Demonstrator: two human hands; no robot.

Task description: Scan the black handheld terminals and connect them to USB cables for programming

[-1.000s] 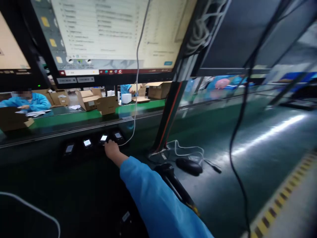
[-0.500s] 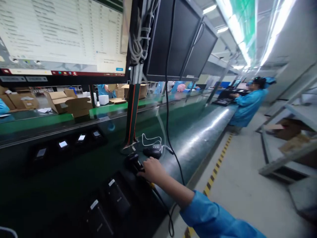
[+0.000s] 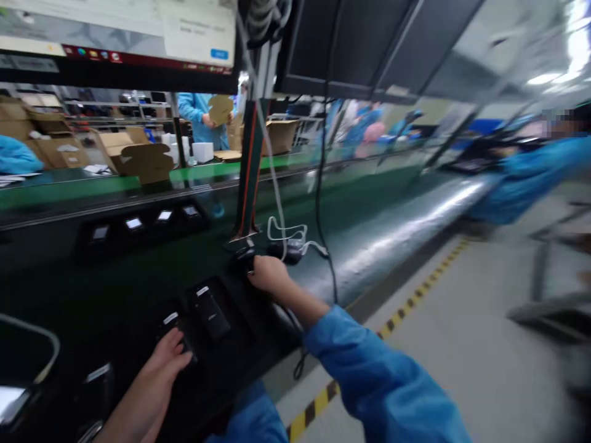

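My right hand (image 3: 269, 275) is closed around the handle of a black handheld barcode scanner (image 3: 242, 257), near the foot of the metal post. A dark cable trails below that hand. On the left, my left hand (image 3: 166, 357) reaches over a black phone-like device (image 3: 170, 321) with a white label at its top end. Its fingers are apart over the device; whether they touch it is hard to see. Just right of it lies a similar black device (image 3: 212, 314), also labelled. Another dark labelled device (image 3: 98, 384) is beside my left forearm.
Several small devices with lit screens sit in a black tray (image 3: 143, 231). A black mouse (image 3: 287, 251) with a white cable lies by the post (image 3: 248, 166). Monitors (image 3: 115, 71) hang above. At right a co-worker in a blue smock (image 3: 530, 178) stands at the bench.
My left hand has come into view over the labelled device. My right hand still grips the scanner. The view has tilted down and turned slightly.
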